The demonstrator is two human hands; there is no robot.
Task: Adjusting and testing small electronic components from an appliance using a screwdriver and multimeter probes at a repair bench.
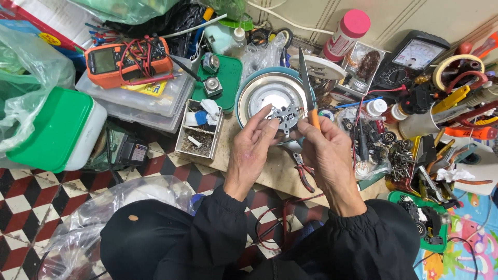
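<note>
My left hand pinches a small round metal plate with notched edges between thumb and fingers. My right hand grips a knife by its orange handle, the long dark blade pointing up and away, and its fingers also touch the plate's right edge. Both hands hover over a round white appliance base with a teal rim on a wooden board. Red-handled pliers lie on the board under my right hand.
An orange multimeter sits on clear plastic boxes at the back left, beside a green tray. A small divided box and a green-lidded container lie to the left. Tools, screws, tape and an analogue meter crowd the right.
</note>
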